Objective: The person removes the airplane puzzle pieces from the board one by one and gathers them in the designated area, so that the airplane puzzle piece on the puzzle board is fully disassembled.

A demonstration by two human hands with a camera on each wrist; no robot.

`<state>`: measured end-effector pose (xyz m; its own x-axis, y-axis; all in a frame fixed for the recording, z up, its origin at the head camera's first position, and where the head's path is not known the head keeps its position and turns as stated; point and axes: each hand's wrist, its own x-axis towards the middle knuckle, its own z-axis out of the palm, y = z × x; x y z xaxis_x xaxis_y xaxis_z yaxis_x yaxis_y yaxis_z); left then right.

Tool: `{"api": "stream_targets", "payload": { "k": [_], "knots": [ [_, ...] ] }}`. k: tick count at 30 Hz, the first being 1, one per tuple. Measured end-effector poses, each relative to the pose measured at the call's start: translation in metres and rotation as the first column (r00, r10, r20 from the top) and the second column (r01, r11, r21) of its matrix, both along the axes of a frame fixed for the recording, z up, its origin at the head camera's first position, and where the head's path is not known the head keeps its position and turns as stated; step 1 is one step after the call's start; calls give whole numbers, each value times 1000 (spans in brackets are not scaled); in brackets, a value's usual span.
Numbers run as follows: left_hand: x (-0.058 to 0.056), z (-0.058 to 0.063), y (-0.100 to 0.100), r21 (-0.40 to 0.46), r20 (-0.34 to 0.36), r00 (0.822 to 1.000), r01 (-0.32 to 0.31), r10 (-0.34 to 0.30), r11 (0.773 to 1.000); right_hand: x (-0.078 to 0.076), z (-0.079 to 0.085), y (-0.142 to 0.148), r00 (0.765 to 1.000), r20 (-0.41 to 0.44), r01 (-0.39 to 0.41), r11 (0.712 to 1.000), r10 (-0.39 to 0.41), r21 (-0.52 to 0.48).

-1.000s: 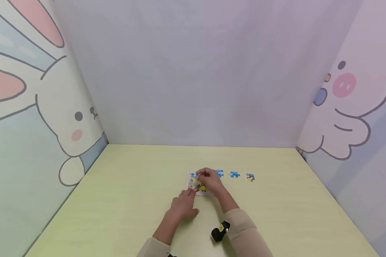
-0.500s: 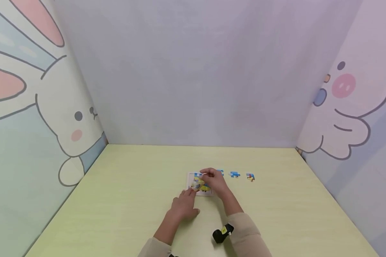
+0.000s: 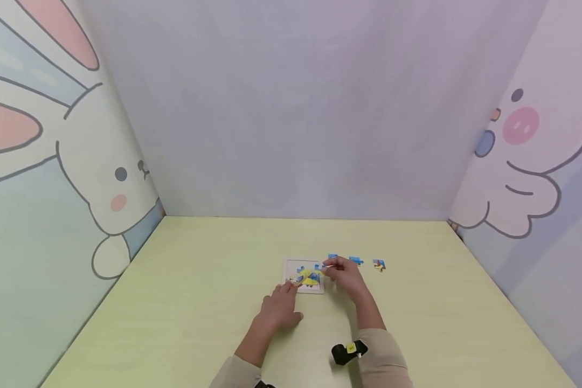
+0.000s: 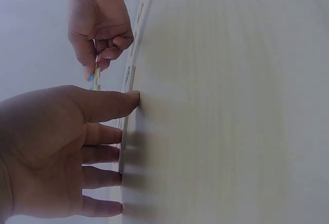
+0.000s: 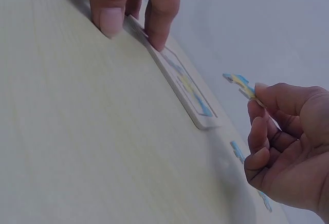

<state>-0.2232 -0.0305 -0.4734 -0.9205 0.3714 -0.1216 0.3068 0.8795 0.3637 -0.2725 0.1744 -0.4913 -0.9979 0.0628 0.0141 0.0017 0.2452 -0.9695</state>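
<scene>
My right hand [image 3: 345,276] pinches a blue and yellow jigsaw piece [image 5: 240,84] between thumb and index finger, raised above the table near the right edge of a puzzle tray. The small pale square tray [image 3: 285,269] lies flat, with joined yellow and blue pieces [image 3: 310,278] in its lower part and bare backing above them. My left hand [image 3: 278,310] rests at the tray's near-left side with straight fingers; in the right wrist view its fingertips [image 5: 160,36] touch the tray rim. Part of the assembled picture is hidden behind those fingers.
To the right of the tray lie loose jigsaw pieces: one [image 3: 332,256] partly behind my right hand, a blue one [image 3: 356,260], and one with red and yellow [image 3: 379,264]. A black wrist camera [image 3: 349,352] sits at the right sleeve. The pale table [image 3: 213,258] meets a grey backdrop.
My right hand has moved right, from over the tray to its right edge, carrying the jigsaw piece. The tray's upper area has come into view. My left hand has stayed in place.
</scene>
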Motion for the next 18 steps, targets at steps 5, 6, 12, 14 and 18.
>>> {"api": "stream_targets", "payload": {
  "k": [5, 6, 12, 14, 18],
  "knots": [
    [0, 0, -1, 18, 13, 1000, 0, -1, 1000, 3, 1, 13, 999, 12, 32, 998, -32, 62],
    [1, -1, -1, 19, 13, 1000, 2, -2, 1000, 3, 1, 16, 999, 12, 44, 997, -45, 71],
    [1, -2, -3, 24, -4, 1000, 11, -11, 1000, 2, -1, 28, 993, 11, 113, 990, -115, 87],
    [1, 0, -3, 28, -6, 1000, 11, -11, 1000, 2, -2, 29, 993, 23, 116, 988, -119, 102],
    [2, 0, -3, 28, -10, 1000, 14, -14, 1000, 2, -1, 28, 990, 51, 120, 981, -129, 152]
  ]
}}
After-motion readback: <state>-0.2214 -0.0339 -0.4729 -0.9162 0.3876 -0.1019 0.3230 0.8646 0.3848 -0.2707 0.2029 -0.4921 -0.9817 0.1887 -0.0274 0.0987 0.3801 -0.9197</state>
